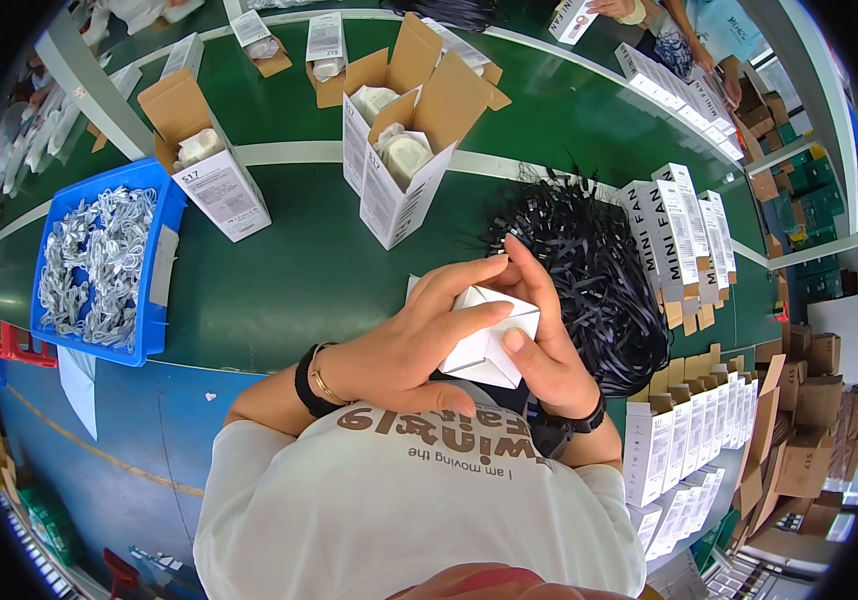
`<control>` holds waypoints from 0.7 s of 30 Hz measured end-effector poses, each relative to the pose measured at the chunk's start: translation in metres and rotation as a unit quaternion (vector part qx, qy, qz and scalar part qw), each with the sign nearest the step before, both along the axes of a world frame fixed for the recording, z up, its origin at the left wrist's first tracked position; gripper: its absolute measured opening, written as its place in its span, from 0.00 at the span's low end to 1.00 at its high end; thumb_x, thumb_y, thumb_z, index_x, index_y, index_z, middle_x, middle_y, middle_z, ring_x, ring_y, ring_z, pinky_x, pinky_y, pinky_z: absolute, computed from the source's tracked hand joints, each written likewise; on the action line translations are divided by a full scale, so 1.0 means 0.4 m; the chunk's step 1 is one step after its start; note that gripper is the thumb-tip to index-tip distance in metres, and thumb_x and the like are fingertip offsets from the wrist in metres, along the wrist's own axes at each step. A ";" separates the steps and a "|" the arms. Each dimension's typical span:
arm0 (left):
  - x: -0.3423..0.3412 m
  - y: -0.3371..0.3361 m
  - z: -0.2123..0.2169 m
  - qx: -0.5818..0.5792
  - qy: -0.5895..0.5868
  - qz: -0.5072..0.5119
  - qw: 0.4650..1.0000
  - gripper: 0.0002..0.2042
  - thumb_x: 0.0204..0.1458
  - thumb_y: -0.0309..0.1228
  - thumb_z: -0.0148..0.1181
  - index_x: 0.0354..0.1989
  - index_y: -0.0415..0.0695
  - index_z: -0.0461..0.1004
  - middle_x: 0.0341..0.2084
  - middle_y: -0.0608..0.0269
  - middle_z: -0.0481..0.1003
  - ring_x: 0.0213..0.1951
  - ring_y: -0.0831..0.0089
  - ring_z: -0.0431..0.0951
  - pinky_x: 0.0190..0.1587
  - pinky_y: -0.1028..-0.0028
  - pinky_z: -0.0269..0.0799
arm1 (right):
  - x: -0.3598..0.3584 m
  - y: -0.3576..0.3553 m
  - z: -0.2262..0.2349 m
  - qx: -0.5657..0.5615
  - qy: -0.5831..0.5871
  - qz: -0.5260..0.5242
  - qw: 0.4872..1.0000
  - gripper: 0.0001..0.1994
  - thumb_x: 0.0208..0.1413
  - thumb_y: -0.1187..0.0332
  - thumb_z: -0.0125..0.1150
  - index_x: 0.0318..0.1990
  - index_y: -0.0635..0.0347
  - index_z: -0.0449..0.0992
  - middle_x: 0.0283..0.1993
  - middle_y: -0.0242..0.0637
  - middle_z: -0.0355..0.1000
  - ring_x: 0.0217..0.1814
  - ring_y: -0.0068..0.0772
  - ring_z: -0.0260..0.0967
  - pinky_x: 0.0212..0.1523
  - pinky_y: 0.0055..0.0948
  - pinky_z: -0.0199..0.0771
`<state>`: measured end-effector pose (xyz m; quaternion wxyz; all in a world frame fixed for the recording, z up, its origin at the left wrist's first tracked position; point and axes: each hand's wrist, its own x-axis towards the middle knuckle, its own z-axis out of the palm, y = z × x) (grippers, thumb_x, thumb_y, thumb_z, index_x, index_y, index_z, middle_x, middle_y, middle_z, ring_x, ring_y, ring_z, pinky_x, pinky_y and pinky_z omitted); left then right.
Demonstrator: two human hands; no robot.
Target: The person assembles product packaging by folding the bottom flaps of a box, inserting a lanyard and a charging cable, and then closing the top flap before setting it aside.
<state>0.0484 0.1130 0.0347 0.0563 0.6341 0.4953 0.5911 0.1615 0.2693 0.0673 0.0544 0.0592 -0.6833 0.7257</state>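
Close in front of my chest, a small white carton (479, 358) is held between both hands, its end facing up. My left hand (404, 330) wraps its left side, with the fingers reaching across the top. My right hand (552, 335) grips the right side, its thumb pressed on the carton's end. Just right of my hands lies a heap of black straps (609, 290). Beyond them stand two tall open white boxes (404, 205) with brown flaps, each with a pale wrapped item inside. Another open box (224, 195) leans farther left, a wrapped item showing at its top.
A blue bin (161, 265) of coiled grey cables sits at the table's left edge. White cartons (674, 235) stand at the right, with rows of boxes (689, 430) nearer me. Across the green table (299, 270), a co-worker's hand (614, 8) holds a carton.
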 end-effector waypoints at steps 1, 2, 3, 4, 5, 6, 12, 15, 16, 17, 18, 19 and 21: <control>-0.007 -0.001 -0.003 0.001 0.027 0.002 1.000 0.38 0.44 0.43 0.69 0.62 0.45 0.56 0.61 0.43 0.54 0.59 0.48 0.59 0.58 0.56 0.57 | -0.001 0.000 -0.001 -0.009 0.013 0.012 1.000 0.33 0.62 0.62 0.50 0.69 0.60 0.43 0.64 0.44 0.51 0.66 0.39 0.51 0.64 0.36 0.51; -0.010 -0.007 -0.004 0.002 0.054 0.005 0.999 0.42 0.44 0.45 0.69 0.65 0.44 0.52 0.60 0.43 0.54 0.59 0.48 0.59 0.59 0.56 0.57 | -0.002 0.001 -0.003 -0.017 0.025 0.025 0.999 0.33 0.62 0.60 0.49 0.69 0.60 0.43 0.64 0.45 0.50 0.67 0.40 0.50 0.64 0.37 0.51; -0.011 -0.018 -0.004 0.001 0.054 0.009 0.998 0.42 0.44 0.45 0.69 0.65 0.44 0.52 0.60 0.43 0.54 0.59 0.48 0.59 0.59 0.56 0.57 | -0.002 0.000 -0.006 -0.026 0.038 0.040 0.998 0.33 0.62 0.59 0.49 0.69 0.60 0.43 0.65 0.46 0.50 0.68 0.41 0.49 0.65 0.38 0.50; -0.014 -0.027 0.002 -0.007 0.044 0.014 0.999 0.43 0.42 0.44 0.70 0.65 0.45 0.53 0.59 0.43 0.57 0.58 0.48 0.61 0.58 0.56 0.58 | 0.003 0.006 -0.010 -0.026 0.039 0.038 0.998 0.33 0.62 0.59 0.49 0.69 0.60 0.43 0.65 0.46 0.50 0.68 0.41 0.49 0.65 0.38 0.50; -0.017 -0.041 0.009 -0.015 0.033 0.021 0.999 0.44 0.40 0.42 0.72 0.65 0.45 0.53 0.58 0.43 0.59 0.57 0.48 0.62 0.57 0.56 0.59 | 0.011 0.014 -0.021 -0.012 0.028 0.025 0.999 0.35 0.61 0.55 0.49 0.69 0.61 0.44 0.65 0.46 0.51 0.68 0.41 0.49 0.65 0.38 0.50; -0.020 -0.059 0.010 -0.024 0.022 0.033 0.999 0.44 0.39 0.41 0.73 0.65 0.46 0.53 0.56 0.43 0.62 0.56 0.49 0.64 0.57 0.56 0.59 | 0.016 0.024 -0.040 0.000 0.017 0.017 1.000 0.36 0.60 0.50 0.50 0.68 0.62 0.45 0.66 0.46 0.52 0.69 0.41 0.49 0.65 0.38 0.50; -0.034 -0.272 0.027 -0.062 0.074 0.139 0.986 0.45 0.32 0.33 0.76 0.62 0.42 0.57 0.51 0.50 0.67 0.52 0.52 0.68 0.54 0.57 0.62 | 0.034 0.057 -0.120 0.047 -0.091 -0.043 0.994 0.34 0.62 0.50 0.48 0.67 0.63 0.49 0.63 0.45 0.57 0.65 0.40 0.56 0.62 0.39 0.57; -0.003 -0.381 -0.005 -0.141 0.057 0.192 0.970 0.47 0.29 0.28 0.75 0.63 0.44 0.56 0.53 0.48 0.67 0.54 0.52 0.67 0.55 0.57 0.62 | 0.039 0.052 -0.191 -0.016 -0.212 -0.013 0.977 0.30 0.63 0.55 0.47 0.66 0.64 0.51 0.59 0.43 0.63 0.58 0.38 0.65 0.54 0.35 0.69; 0.010 -0.403 -0.015 -0.178 0.045 0.219 0.958 0.48 0.27 0.26 0.75 0.64 0.44 0.56 0.53 0.47 0.66 0.55 0.52 0.67 0.55 0.56 0.62 | 0.033 0.044 -0.201 -0.018 -0.210 -0.009 0.977 0.30 0.63 0.55 0.47 0.66 0.64 0.51 0.59 0.43 0.63 0.58 0.38 0.65 0.54 0.35 0.69; 0.023 -0.416 -0.022 -0.180 0.047 0.222 0.957 0.48 0.27 0.26 0.75 0.64 0.44 0.56 0.53 0.47 0.66 0.55 0.52 0.67 0.55 0.56 0.62 | 0.024 0.035 -0.209 -0.006 -0.235 0.006 0.972 0.30 0.63 0.56 0.48 0.66 0.64 0.51 0.58 0.43 0.64 0.56 0.38 0.66 0.51 0.34 0.70; 0.034 -0.427 -0.029 -0.229 0.029 0.239 0.943 0.47 0.28 0.26 0.75 0.63 0.43 0.57 0.54 0.47 0.66 0.55 0.52 0.66 0.56 0.57 0.62 | 0.015 0.026 -0.215 0.006 -0.259 0.019 0.966 0.29 0.63 0.57 0.48 0.66 0.64 0.51 0.57 0.44 0.64 0.54 0.38 0.68 0.49 0.32 0.72; 0.048 -0.437 -0.036 -0.278 0.009 0.257 0.926 0.45 0.29 0.26 0.75 0.62 0.42 0.58 0.54 0.47 0.65 0.56 0.51 0.65 0.56 0.57 0.61 | 0.009 0.016 -0.217 0.020 -0.284 0.035 0.958 0.29 0.63 0.58 0.48 0.66 0.64 0.51 0.56 0.44 0.65 0.52 0.37 0.69 0.46 0.31 0.74; 0.072 -0.453 -0.058 -0.324 -0.010 0.278 0.904 0.44 0.30 0.26 0.75 0.61 0.41 0.59 0.55 0.46 0.65 0.57 0.51 0.64 0.57 0.58 0.61 | 0.003 -0.007 -0.215 0.001 -0.290 0.036 0.956 0.29 0.63 0.58 0.49 0.66 0.64 0.51 0.55 0.44 0.66 0.51 0.37 0.70 0.45 0.31 0.75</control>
